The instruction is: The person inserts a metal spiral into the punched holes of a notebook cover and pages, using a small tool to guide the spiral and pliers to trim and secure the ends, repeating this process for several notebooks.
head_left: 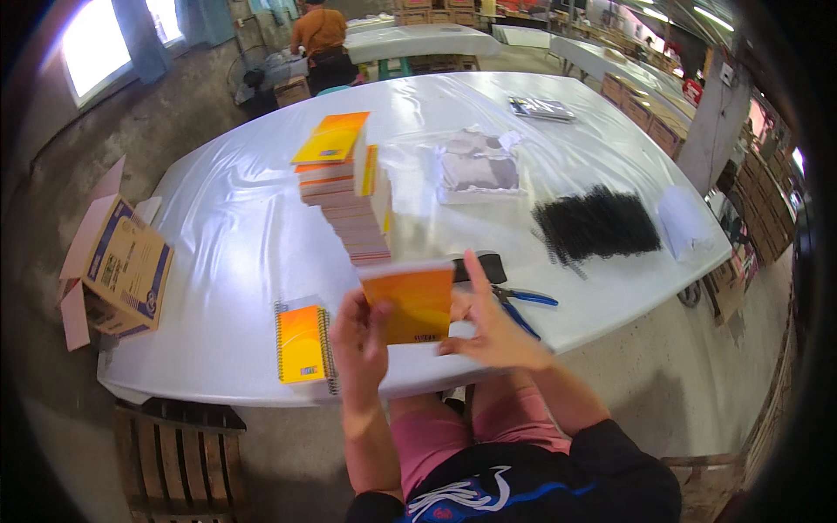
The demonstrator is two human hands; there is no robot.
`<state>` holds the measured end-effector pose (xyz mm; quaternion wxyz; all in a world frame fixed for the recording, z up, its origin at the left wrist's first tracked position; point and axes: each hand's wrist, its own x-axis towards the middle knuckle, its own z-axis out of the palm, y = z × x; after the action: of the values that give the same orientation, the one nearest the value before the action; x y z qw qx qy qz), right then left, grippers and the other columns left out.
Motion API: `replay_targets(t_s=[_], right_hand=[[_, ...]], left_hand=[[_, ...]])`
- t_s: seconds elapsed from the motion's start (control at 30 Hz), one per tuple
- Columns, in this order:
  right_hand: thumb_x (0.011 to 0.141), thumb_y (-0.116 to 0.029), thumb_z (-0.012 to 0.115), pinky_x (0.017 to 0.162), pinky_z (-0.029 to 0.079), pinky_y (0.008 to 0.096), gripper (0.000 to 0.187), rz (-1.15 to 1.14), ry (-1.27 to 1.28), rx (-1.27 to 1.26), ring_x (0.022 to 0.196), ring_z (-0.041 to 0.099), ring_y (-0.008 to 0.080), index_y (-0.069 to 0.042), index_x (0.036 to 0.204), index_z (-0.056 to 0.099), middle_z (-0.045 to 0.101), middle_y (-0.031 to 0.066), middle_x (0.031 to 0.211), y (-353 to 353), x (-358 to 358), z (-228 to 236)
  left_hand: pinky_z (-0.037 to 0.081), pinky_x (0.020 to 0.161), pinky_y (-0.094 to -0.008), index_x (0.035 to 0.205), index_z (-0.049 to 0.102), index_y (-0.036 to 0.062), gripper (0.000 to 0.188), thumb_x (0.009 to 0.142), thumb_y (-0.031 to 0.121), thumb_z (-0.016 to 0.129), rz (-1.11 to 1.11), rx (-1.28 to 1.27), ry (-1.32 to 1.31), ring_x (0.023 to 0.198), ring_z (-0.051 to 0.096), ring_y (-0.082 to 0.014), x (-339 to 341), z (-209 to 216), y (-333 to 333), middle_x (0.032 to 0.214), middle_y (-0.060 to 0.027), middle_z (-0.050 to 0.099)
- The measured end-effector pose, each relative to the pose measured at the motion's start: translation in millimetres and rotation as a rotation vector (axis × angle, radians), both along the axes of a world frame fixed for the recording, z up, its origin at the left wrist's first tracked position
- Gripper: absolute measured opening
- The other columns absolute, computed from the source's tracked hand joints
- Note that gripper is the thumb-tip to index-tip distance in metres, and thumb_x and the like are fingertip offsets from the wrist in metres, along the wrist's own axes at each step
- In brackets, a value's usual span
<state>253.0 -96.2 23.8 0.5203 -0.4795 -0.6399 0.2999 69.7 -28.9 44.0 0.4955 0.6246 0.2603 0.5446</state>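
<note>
orange and yellow are colouring the cover of a booklet (410, 301), which the left hand (362, 342) is holding up above the near part of a table (231, 227). that hand is closing around the booklet's left edge, its thumb lying across the front. the right hand (504, 338) is opening beside the right edge, its index finger pointing upward and its thumb lying near the lower corner; whether it is touching the booklet i cannot tell.

just beyond the held booklet, a tall, uneven stack of booklets (356, 218) is standing, showing the same orange and yellow on top. to the left of the left hand, a spiral notebook (302, 349) is lying flat, with coils showing along both sides.

near the right hand, pliers (534, 297) with blue handles are resting next to a black object (488, 267). farther right, a heap of black coils (602, 225) is spreading beside some whitish plastic (684, 222). a white-wrapped bundle (478, 166) is sitting past the middle, and an opened cardboard box (126, 266) is standing at the left end. in the background, a person in an orange top (319, 30) is facing away.
</note>
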Motion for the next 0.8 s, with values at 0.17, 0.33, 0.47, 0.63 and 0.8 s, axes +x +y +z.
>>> replay_targets(t_s=[0.17,0.33,0.47,0.63,0.8], right_hand=[[0.073,-0.019,0.072,0.083,0.043,0.0461,0.047,-0.926,-1.116,-0.232,0.106,0.052,0.0277,-0.013,0.118,0.056,0.053,0.0084,0.12,10.6,151.2,-42.6],[0.076,-0.022,0.067,0.082,0.041,0.0423,0.033,-0.977,-1.363,-0.262,0.102,0.054,0.0234,-0.013,0.108,0.062,0.058,0.0062,0.106,13.2,225.2,-96.0],[0.079,-0.01,0.062,0.08,0.043,0.0399,0.022,-0.987,-1.032,-0.071,0.093,0.058,0.0258,-0.007,0.101,0.064,0.059,0.0096,0.1,11.1,213.1,-75.9],[0.08,0.012,0.052,0.072,0.047,0.0317,0.038,-0.499,-0.575,0.244,0.081,0.057,0.027,-0.008,0.11,0.066,0.059,0.0127,0.095,-4.5,145.0,-15.1],[0.079,0.0,0.067,0.073,0.048,0.0287,0.029,-0.048,-0.33,0.021,0.082,0.059,0.0222,-0.01,0.106,0.071,0.062,0.0099,0.094,-17.9,61.6,-13.0]], left_hand=[[0.015,0.103,-0.061,0.094,0.063,0.0184,0.018,0.079,0.009,0.064,0.142,0.614,0.928,0.093,0.059,-0.0186,25.3,-18.9,-20.4,0.085,0.0036,0.06],[-0.002,0.1,-0.0724,0.098,0.063,0.0242,0.019,0.081,0.014,0.064,0.189,0.663,1.034,0.11,0.053,-0.0157,33.2,-59.2,-27.6,0.095,0.0075,0.059],[-0.003,0.104,-0.069,0.092,0.06,0.0169,0.031,0.073,0.038,0.074,0.319,0.611,0.903,0.119,0.046,-0.0218,41.1,-65.9,-38.9,0.097,0.0012,0.057],[0.012,0.101,-0.0621,0.075,0.057,0.0151,0.043,0.06,0.049,0.079,0.546,0.62,0.782,0.107,0.048,-0.0232,63.4,-88.2,-40.8,0.094,-0.0007,0.056],[0.027,0.088,-0.0547,0.069,0.055,0.0158,0.043,0.056,0.049,0.079,0.647,0.639,0.749,0.094,0.049,-0.0225,59.7,-88.1,-30.3,0.09,0.0009,0.055]])
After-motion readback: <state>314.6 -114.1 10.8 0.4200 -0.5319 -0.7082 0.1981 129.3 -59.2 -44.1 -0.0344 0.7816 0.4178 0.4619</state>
